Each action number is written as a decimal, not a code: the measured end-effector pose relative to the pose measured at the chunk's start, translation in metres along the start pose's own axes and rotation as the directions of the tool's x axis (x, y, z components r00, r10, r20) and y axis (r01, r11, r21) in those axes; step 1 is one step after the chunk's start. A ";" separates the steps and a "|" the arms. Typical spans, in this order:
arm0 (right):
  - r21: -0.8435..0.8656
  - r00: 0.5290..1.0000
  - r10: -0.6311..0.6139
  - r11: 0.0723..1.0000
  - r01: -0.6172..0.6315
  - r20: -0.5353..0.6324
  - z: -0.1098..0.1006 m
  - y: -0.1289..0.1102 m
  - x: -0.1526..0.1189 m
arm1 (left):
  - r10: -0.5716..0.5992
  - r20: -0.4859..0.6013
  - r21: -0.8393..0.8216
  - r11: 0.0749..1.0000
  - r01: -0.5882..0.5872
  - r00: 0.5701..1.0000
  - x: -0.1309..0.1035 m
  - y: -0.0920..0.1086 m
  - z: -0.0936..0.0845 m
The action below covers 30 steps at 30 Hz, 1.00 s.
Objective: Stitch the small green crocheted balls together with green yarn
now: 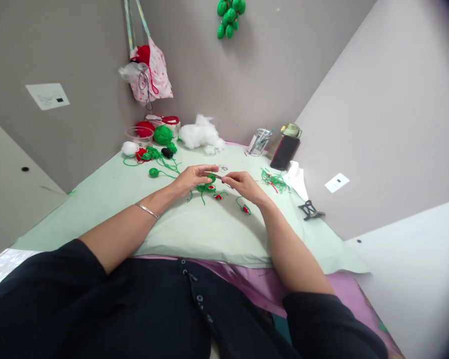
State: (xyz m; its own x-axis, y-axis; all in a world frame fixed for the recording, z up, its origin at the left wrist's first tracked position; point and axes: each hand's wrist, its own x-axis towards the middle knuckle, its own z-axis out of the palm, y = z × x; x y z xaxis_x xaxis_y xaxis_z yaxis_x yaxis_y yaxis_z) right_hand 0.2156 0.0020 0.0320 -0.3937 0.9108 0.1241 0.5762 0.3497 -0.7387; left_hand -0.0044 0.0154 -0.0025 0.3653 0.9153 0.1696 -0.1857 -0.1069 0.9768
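Over the middle of the pale green cloth, my left hand (pixel 191 179) pinches a small green crocheted piece (pixel 211 178). My right hand (pixel 243 183) closes on a thin hook-like tool (pixel 217 176) whose tip reaches the green piece between my hands. Just below my fingers lie more green pieces with red centres, one of them a red and green piece (pixel 219 197) with loose yarn ends. Another red and green piece (pixel 246 210) rests below my right wrist. A small clear item (pixel 223 168) is behind my fingertips.
Yarn balls, including a green one (pixel 163 134), sit at the back left beside white stuffing (pixel 201 134). Toward the back right are a clear cup (pixel 259 142), a phone (pixel 285 153), yarn scraps (pixel 275 180), a white tissue (pixel 296 180) and a black clip (pixel 311 210).
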 end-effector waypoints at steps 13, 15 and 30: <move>-0.028 1.000 -0.009 1.000 0.009 0.000 0.002 -0.002 0.001 | -0.017 0.027 -0.014 1.000 0.018 0.999 -0.002 0.003 0.006; -0.036 1.000 -0.004 0.999 0.003 -0.017 0.004 -0.003 0.001 | -0.028 0.036 -0.013 1.000 0.028 0.999 -0.001 0.002 0.006; -0.207 0.989 0.134 0.968 -0.145 -0.065 -0.009 0.028 0.009 | -0.129 -0.134 -0.275 0.957 0.088 0.982 0.005 0.002 -0.005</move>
State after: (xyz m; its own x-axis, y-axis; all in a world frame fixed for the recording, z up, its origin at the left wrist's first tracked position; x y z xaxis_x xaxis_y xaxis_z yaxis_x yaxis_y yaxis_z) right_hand 0.2349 0.0216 0.0187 -0.2659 0.9617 0.0666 0.7626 0.2522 -0.5956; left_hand -0.0074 0.0219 -0.0007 0.2603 0.9653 0.0230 -0.3964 0.0851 0.9141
